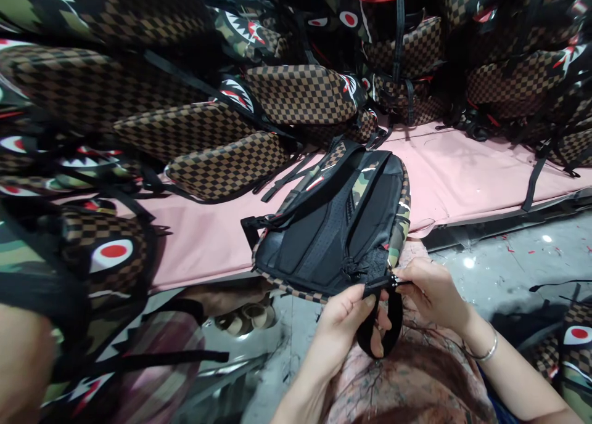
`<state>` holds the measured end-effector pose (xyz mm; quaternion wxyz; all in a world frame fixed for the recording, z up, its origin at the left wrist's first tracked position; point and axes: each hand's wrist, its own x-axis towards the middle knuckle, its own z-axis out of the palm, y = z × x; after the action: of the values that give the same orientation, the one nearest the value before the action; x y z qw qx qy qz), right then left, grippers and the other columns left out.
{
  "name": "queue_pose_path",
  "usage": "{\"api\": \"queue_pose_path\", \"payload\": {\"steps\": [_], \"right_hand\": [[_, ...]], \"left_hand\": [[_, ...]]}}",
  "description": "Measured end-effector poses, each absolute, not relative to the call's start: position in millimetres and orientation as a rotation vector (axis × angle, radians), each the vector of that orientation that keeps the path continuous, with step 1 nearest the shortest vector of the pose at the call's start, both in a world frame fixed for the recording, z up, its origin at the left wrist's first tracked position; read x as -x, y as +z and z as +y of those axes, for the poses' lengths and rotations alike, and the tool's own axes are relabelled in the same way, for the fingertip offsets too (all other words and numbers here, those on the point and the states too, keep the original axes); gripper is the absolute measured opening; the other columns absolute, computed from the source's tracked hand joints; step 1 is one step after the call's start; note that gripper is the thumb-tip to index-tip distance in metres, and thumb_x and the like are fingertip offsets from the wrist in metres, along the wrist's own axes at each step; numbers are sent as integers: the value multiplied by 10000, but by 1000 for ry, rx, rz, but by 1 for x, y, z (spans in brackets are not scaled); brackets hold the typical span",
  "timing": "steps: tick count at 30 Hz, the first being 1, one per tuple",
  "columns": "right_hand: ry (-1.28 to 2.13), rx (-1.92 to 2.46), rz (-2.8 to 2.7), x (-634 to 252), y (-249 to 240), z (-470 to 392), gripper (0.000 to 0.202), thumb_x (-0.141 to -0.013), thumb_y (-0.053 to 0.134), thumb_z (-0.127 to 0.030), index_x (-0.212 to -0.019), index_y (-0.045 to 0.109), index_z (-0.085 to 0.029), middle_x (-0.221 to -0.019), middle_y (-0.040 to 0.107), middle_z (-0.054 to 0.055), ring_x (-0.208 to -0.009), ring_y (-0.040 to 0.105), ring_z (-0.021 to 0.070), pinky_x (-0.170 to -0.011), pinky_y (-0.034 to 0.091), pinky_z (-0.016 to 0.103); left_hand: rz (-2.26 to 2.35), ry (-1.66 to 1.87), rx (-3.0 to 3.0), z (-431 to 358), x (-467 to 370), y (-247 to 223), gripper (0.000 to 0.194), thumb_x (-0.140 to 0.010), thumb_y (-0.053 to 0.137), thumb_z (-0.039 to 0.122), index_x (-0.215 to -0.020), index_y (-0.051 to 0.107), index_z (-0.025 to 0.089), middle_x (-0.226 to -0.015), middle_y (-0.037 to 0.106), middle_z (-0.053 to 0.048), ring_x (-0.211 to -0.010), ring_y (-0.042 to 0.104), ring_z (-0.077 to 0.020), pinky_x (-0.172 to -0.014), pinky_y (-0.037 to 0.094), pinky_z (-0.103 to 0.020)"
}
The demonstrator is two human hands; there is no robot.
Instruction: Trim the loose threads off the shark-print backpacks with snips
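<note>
In front of me there is a long, low surface with a smooth pink cover (456, 165). Beyond its front edge I see a grey, glossy floor (504, 257), on which small red scraps (531, 251) are scattered. Bright spots of light reflect on this floor.

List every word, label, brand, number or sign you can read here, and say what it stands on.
No readable text.
Black-padded backpack with camouflage edging: no lettering to be made out.
Black fabric strap in the hands: tiny white marks at its right end, too small to read.
Piled brown-and-black checkered bags: eye and jagged-tooth pictures show, but no legible words or numbers; the darker parts are too dim to tell.
</note>
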<state>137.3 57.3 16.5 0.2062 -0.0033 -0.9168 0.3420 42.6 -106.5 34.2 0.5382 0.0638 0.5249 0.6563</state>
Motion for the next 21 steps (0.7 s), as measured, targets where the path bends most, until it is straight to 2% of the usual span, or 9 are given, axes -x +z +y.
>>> {"api": "queue_pose_path", "payload": {"steps": [4, 7, 10, 12, 15, 17, 18, 20, 21], "right_hand": [[876, -3, -2551, -138, 17, 57, 203, -900, 408, -270, -898, 593, -185, -692, 560, 29, -654, 502, 151, -607, 365, 268], [1007, 12, -2452, -141, 13, 54, 150, -882, 444, -246, -876, 583, -190, -672, 546, 18, -625, 490, 141, -589, 361, 263], [1415, 194, -2168, -141, 8, 50, 114, -866, 485, -283, -910, 554, -203, -717, 564, 12, -621, 503, 128, -574, 385, 246], [1732, 369, -1966, -137, 6, 45, 179, -865, 480, -353, -960, 532, -210, -739, 565, 9, -597, 501, 118, -544, 394, 230], [2103, 428, -1830, -125, 8, 36, 287, -795, 551, -455, -914, 553, -194, -722, 551, 4, -601, 497, 116, -535, 401, 219], [2248, 421, -1806, -117, 9, 31, 306, -726, 623, -468, -773, 556, -174, -667, 512, -12, -590, 467, 108, -523, 386, 209], [2294, 455, -1777, -114, 10, 30, 314, -710, 640, -463, -715, 533, -169, -631, 477, -26, -563, 436, 96, -502, 364, 200], [2324, 576, -1693, -110, 11, 28, 329, -705, 649, -447, -664, 483, -166, -591, 408, -51, -521, 368, 73, -470, 318, 186], [2316, 630, -1661, -109, 11, 27, 329, -705, 650, -438, -663, 468, -167, -590, 389, -57, -516, 350, 68, -467, 306, 184]], "left_hand": [[1258, 1541, -184, -105, -44, 35, 268, -712, 638, 385, -799, 587, 137, -548, 627, -38, -323, 521, -127, -326, 393, -210], [1196, 1615, -110, -103, -44, 37, 237, -718, 642, 361, -756, 573, 137, -530, 608, -28, -312, 493, -97, -309, 367, -178], [899, 1695, 15, -103, -42, 34, 241, -710, 655, 358, -685, 533, 151, -381, 452, 58, -216, 273, -12, -245, 257, -123], [642, 1661, 64, -103, -42, 29, 289, -698, 663, 364, -617, 473, 162, -336, 324, 109, -202, 92, 25, -207, 156, -102], [471, 1524, 71, -101, -47, 22, 333, -707, 641, 400, -595, 433, 166, -337, 259, 128, -207, -1, 33, -190, 72, -98], [555, 1508, 49, -99, -52, 21, 313, -717, 620, 435, -649, 496, 156, -342, 310, 112, -191, 84, 17, -197, 137, -108], [670, 1559, 44, -98, -55, 21, 298, -722, 614, 438, -710, 544, 149, -372, 395, 84, -200, 212, -5, -226, 238, -121], [1041, 1716, 11, -99, -59, 20, 310, -726, 618, 426, -856, 614, 145, -561, 603, -3, -407, 532, -90, -412, 458, -185], [1273, 1781, -29, -100, -60, 18, 320, -712, 638, 412, -896, 636, 150, -700, 663, -40, -593, 618, -140, -552, 510, -221]]}}
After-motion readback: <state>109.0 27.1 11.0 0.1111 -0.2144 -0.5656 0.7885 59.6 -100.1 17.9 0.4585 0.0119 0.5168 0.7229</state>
